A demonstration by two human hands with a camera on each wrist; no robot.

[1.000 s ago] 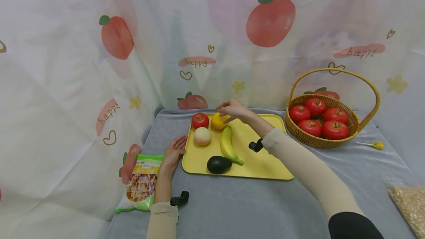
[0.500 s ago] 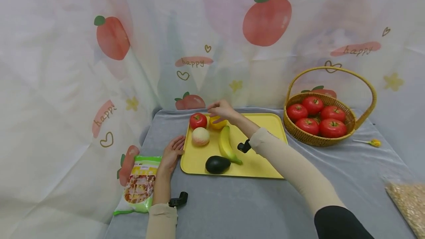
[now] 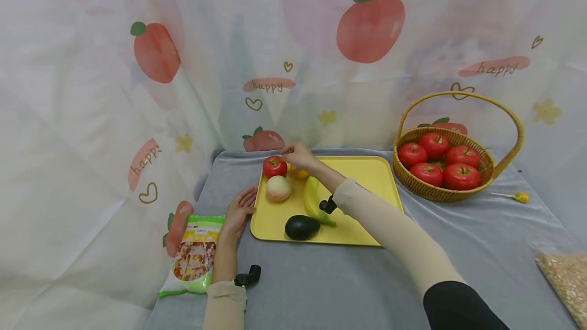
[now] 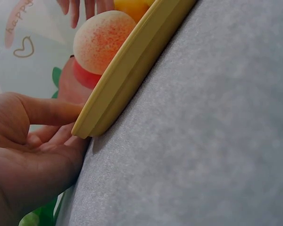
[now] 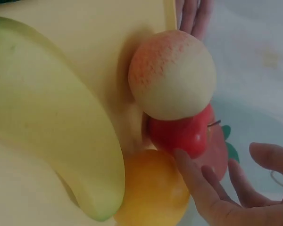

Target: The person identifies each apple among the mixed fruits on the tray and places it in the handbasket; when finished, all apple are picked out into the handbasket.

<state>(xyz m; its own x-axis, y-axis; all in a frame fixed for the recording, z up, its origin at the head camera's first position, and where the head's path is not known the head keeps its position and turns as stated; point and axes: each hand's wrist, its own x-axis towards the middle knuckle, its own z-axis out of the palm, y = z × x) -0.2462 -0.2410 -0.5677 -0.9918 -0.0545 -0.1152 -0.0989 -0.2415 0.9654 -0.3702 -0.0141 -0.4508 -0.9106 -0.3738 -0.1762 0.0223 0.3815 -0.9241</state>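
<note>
My left hand rests at the left edge of the yellow tray, fingers extended along it; in the left wrist view the thumb touches the rim. Above the tray's back left corner, my right hand has loosely spread fingers over the red apple and holds nothing. In the right wrist view its index fingertip overlaps the apple's edge; contact is unclear. A yellow-orange fruit lies partly hidden beneath that hand. Beside these are a peach, a banana and a dark avocado.
A wicker basket of several red fruits stands at the back right, its tall handle arched above. A yellow-tipped stick lies near it. A printed food bag sits at left, a bag of grains at right. The grey cloth covers the table.
My right hand has moved left, from above the yellow-orange fruit toward the red apple. The left hand stays at the tray's edge, and the fruits lie as before.
</note>
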